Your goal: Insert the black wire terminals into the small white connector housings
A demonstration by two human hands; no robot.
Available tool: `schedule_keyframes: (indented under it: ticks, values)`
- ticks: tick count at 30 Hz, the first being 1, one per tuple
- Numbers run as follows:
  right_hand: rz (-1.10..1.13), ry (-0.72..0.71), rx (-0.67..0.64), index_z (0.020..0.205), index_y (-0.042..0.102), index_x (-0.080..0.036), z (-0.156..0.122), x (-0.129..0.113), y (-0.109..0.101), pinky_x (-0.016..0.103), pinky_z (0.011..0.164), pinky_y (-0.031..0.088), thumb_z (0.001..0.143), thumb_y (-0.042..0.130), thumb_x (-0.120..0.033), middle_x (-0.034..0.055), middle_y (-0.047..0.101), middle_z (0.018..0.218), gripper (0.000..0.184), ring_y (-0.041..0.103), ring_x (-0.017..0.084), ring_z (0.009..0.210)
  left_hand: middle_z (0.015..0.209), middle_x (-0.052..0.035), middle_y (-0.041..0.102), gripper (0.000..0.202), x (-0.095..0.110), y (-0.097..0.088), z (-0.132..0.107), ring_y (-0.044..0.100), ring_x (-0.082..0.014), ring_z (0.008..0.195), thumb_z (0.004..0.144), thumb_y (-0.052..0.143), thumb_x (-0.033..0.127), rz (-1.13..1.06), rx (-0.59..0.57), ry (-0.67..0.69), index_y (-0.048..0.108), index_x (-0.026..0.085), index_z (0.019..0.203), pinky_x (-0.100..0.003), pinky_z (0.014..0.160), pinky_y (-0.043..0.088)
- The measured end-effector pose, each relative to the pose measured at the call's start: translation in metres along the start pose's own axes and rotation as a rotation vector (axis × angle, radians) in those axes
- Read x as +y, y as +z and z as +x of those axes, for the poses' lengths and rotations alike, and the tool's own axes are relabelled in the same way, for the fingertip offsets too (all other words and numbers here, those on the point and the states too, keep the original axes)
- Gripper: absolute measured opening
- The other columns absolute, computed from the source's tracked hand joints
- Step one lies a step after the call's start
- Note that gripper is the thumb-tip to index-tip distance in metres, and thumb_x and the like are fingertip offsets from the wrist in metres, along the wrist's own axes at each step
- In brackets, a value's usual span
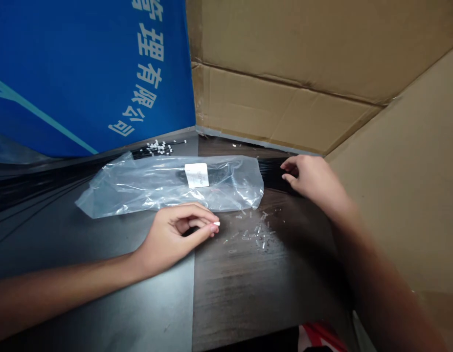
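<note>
My left hand (184, 232) is closed in a pinch, with a small white piece (216, 223) showing at the thumb and fingertips. It is in front of a clear plastic bag (156, 190) that bears a white label (196, 175). At the bag's right end, my right hand (310, 178) hovers by a bundle of thin black wires (272, 173), its thumb and fingers apart. Whether its fingertips touch a wire is hard to tell. Behind the bag lies a small heap of white pieces (157, 147), much like the one I hold.
Tiny clear tube-like bits (261, 234) are scattered on the dark wood-grain table (234, 303). More long black wires (39, 181) run off to the left. A blue printed panel (83, 63) and cardboard walls (285, 98) enclose the back and right.
</note>
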State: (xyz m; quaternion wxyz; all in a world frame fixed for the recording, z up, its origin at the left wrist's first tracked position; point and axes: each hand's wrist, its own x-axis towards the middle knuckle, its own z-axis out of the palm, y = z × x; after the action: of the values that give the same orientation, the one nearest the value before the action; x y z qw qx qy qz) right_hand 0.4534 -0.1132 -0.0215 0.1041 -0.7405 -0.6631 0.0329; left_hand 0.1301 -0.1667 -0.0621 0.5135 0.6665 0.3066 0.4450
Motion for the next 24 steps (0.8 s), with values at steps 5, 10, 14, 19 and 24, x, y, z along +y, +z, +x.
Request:
schedule_keyframes:
  ticks: [5, 10, 14, 19, 24]
  values:
    - [-0.080, -0.028, -0.060, 0.094, 0.080, -0.021, 0.010, 0.018, 0.011, 0.034, 0.078, 0.047, 0.088, 0.070, -0.020, 0.0041, 0.077, 0.092, 0.012, 0.069, 0.020, 0.083, 0.086, -0.0089, 0.078, 0.012, 0.004, 0.000, 0.000, 0.077, -0.0158, 0.068, 0.084, 0.078, 0.005, -0.055, -0.017, -0.038, 0.085, 0.014, 0.088, -0.021, 0.064, 0.066]
    - [-0.094, -0.089, -0.152, 0.089, 0.077, -0.021, 0.014, 0.022, 0.003, 0.033, 0.078, 0.046, 0.086, 0.069, -0.017, 0.0027, 0.075, 0.088, 0.010, 0.066, 0.017, 0.080, 0.088, -0.0072, 0.080, 0.019, 0.001, -0.002, 0.001, 0.078, -0.0157, 0.072, 0.082, 0.079, 0.002, -0.109, -0.052, -0.069, 0.087, 0.018, 0.087, -0.020, 0.067, 0.067]
    - [-0.106, -0.077, -0.179, 0.085, 0.076, -0.020, 0.017, 0.024, -0.001, 0.035, 0.078, 0.046, 0.085, 0.071, -0.015, 0.0042, 0.074, 0.088, 0.008, 0.064, 0.019, 0.082, 0.087, -0.0070, 0.080, 0.018, -0.003, -0.005, 0.004, 0.078, -0.0146, 0.072, 0.082, 0.079, 0.001, -0.171, -0.097, -0.141, 0.086, 0.017, 0.087, -0.017, 0.068, 0.066]
    - [-0.063, -0.036, -0.133, 0.076, 0.073, -0.018, 0.015, 0.018, -0.007, 0.034, 0.080, 0.045, 0.082, 0.072, -0.008, 0.0040, 0.071, 0.081, 0.012, 0.061, 0.017, 0.075, 0.085, -0.0094, 0.080, 0.019, -0.006, -0.006, 0.006, 0.078, -0.0153, 0.072, 0.080, 0.079, -0.002, -0.211, -0.106, -0.135, 0.084, 0.015, 0.085, -0.017, 0.066, 0.065]
    - [0.117, 0.027, -0.087, 0.087, 0.078, -0.016, 0.008, 0.023, -0.026, 0.029, 0.077, 0.046, 0.084, 0.073, -0.009, 0.0031, 0.074, 0.084, 0.009, 0.064, 0.011, 0.076, 0.089, -0.0091, 0.080, 0.019, -0.007, -0.004, 0.005, 0.079, -0.0145, 0.075, 0.079, 0.076, -0.006, -0.234, -0.092, -0.094, 0.079, 0.013, 0.081, -0.018, 0.070, 0.066]
